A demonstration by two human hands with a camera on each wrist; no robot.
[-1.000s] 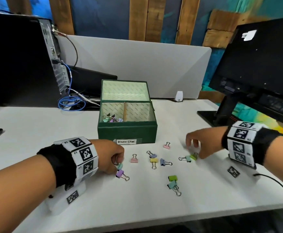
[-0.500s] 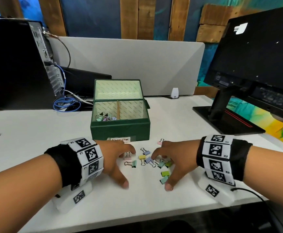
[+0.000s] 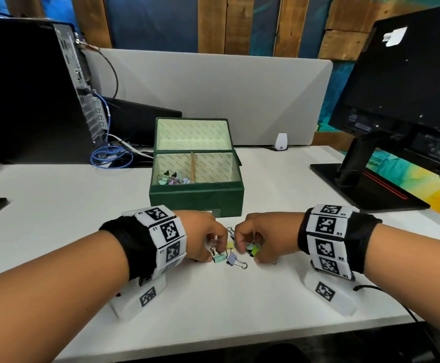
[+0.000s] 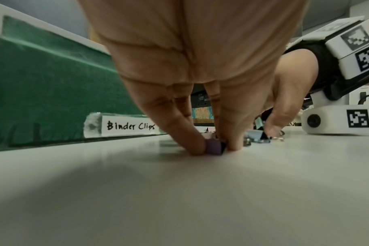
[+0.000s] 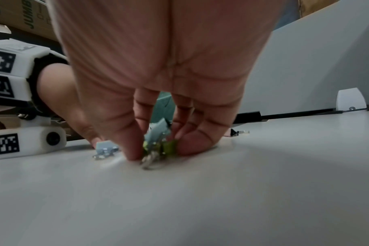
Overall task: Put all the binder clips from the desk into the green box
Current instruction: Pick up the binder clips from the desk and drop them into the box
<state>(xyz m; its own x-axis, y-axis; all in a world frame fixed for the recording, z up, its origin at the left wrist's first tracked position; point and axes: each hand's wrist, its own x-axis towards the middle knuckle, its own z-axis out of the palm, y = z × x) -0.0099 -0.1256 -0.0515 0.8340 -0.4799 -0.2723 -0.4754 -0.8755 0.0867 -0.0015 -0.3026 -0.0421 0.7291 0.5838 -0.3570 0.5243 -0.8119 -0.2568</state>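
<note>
Both hands (image 3: 205,238) pinch clips (image 3: 230,254) (desk-level).

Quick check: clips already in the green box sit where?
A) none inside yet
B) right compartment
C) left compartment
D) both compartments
C: in the head view the clips lie left of the wooden divider in the green box; the right compartment shows only lining.

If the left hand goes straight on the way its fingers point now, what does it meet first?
The left hand points right, toward the right hand. First it would likely meet the loose clips lying between them on the desk, then the right hand's fingertips. Depth is unclear, so this is a judgement.
</note>
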